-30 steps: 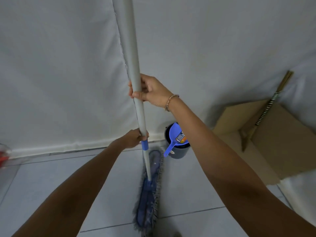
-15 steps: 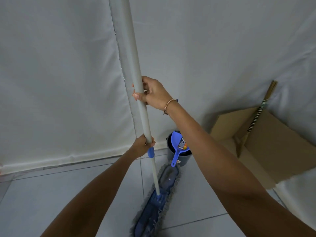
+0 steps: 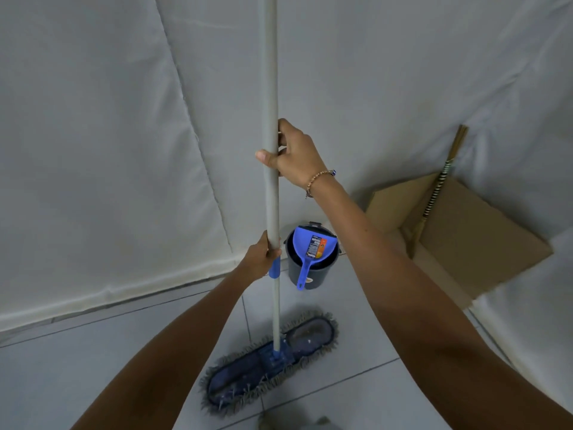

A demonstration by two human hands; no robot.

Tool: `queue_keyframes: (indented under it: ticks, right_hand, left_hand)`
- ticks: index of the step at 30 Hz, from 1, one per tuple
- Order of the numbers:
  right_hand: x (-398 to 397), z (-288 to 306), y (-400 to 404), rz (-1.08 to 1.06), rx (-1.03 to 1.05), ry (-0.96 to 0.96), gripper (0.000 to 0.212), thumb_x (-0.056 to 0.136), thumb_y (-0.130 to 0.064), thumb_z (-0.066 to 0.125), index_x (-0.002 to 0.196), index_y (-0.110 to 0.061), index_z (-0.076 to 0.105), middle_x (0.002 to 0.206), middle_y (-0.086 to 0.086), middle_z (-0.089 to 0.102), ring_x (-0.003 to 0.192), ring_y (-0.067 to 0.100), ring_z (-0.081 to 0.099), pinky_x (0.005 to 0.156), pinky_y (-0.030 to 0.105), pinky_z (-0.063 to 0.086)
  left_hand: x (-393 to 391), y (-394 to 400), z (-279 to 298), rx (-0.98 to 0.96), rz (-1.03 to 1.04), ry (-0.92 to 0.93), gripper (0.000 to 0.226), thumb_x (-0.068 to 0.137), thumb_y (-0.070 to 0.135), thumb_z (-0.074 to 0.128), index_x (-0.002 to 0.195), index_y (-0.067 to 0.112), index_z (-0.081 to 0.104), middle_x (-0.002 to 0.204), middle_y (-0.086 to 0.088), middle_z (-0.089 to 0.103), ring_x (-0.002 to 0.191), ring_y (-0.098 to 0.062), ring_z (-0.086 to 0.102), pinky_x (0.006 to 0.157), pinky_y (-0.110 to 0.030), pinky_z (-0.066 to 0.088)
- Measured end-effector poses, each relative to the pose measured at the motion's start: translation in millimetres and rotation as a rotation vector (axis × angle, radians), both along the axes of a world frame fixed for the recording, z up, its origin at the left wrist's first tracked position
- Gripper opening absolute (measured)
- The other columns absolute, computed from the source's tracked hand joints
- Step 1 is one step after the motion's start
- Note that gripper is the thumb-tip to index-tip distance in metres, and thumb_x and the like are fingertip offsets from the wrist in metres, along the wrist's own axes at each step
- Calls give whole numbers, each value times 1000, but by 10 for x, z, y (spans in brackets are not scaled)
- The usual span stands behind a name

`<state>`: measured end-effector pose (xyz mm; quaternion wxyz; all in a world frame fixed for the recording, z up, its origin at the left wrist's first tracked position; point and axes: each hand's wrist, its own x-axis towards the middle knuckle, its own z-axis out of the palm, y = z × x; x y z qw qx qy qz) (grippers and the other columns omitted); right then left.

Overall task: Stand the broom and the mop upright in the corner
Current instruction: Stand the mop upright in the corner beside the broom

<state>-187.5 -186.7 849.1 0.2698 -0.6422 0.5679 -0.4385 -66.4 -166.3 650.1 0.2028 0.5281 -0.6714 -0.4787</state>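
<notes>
I hold a flat mop upright by its grey handle [image 3: 270,88]. My right hand [image 3: 294,155] grips the pole about halfway up; my left hand [image 3: 262,259] grips it lower, just above a blue collar. The blue fringed mop head [image 3: 273,360] lies flat on the tiled floor, turned diagonally, a short way out from the wall. A broom [image 3: 434,200] with a striped handle leans against the white wall at the right, its lower end inside a cardboard box.
A dark bucket [image 3: 310,271] holding a blue dustpan [image 3: 311,246] stands at the wall's foot just right of the mop pole. An open cardboard box [image 3: 471,240] fills the right corner. White padded sheets [image 3: 108,150] cover the walls. Grey floor tiles [image 3: 93,352] spread to the left.
The mop head has swung from pointing lengthwise toward the wall to lying diagonally across the floor. The pole now stands more vertical. Both hands kept their grip.
</notes>
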Motion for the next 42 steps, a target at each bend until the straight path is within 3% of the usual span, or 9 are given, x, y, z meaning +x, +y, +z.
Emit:
queue_keyframes:
  ticks: [3,6,10,14,18,25,32,35,42]
  right_hand:
    - [-220,-43,40,-58,-15,41,36,77,-23,70,105,-9,53,87,4,62,74,27,62,73,42,58]
    - [-501,-88,95,-129,-26,71,34,76,-24,70,102,-8,54,84,3,63,72,25,60,69,32,53]
    - [-1088,-37,126,-206,-50,79,34,74,-26,72,100,-11,55,79,-1,62,69,20,57,60,21,45]
    - [-1862,7,109,-256,-59,44,36,73,-24,72,103,-13,57,88,4,69,77,22,62,69,29,52]
    - [-2733,40,88,-255,-17,1,34,74,-21,73,103,-13,56,91,5,68,79,23,63,75,41,58]
    - [-3857,84,36,-263,-49,-5,32,74,-20,73,101,-16,56,83,-2,65,83,27,66,77,46,58]
    - [-4342,112,-177,-250,-96,24,36,74,-21,73,106,-14,58,82,-4,64,78,22,66,73,37,59]
    - [-4531,134,-339,-256,-87,38,36,73,-21,73,106,-13,58,84,-1,65,78,23,66,72,36,58]
    - [-5057,53,-924,-270,-82,98,35,75,-18,72,104,-9,55,86,2,64,72,22,60,70,27,51]
  left_hand:
    - [-282,-5,-28,16,-37,-94,45,93,25,53,130,7,34,108,-15,57,90,-24,53,80,-31,41]
    - [-614,8,-66,-3,-101,-148,52,86,13,62,128,5,33,108,-11,56,90,-21,51,76,-28,42]
    - [-1222,9,-24,-37,-59,-119,27,87,4,56,112,7,46,95,-7,52,86,-21,50,62,-14,42]
    - [-1949,-74,4,-61,-106,-115,18,88,5,53,106,4,50,93,-11,59,86,-25,54,75,-34,45]
    - [-2760,-115,34,-72,-106,-51,11,85,-3,51,87,8,48,81,-6,56,81,-22,52,75,-36,43]
    - [-3943,-184,104,-67,-101,-40,20,86,3,56,105,-1,55,96,-16,64,86,-26,59,83,-36,49]
    - [-4549,-359,192,-31,-80,30,14,92,1,47,106,4,50,87,-7,54,78,-17,51,52,-2,41]
    - [-4770,-498,211,17,-3,96,9,99,9,39,104,17,38,74,11,43,63,0,43,46,5,38]
    - [-5273,-1227,53,141,-92,116,28,94,-7,33,76,10,46,72,-6,46,64,-12,46,61,-17,43]
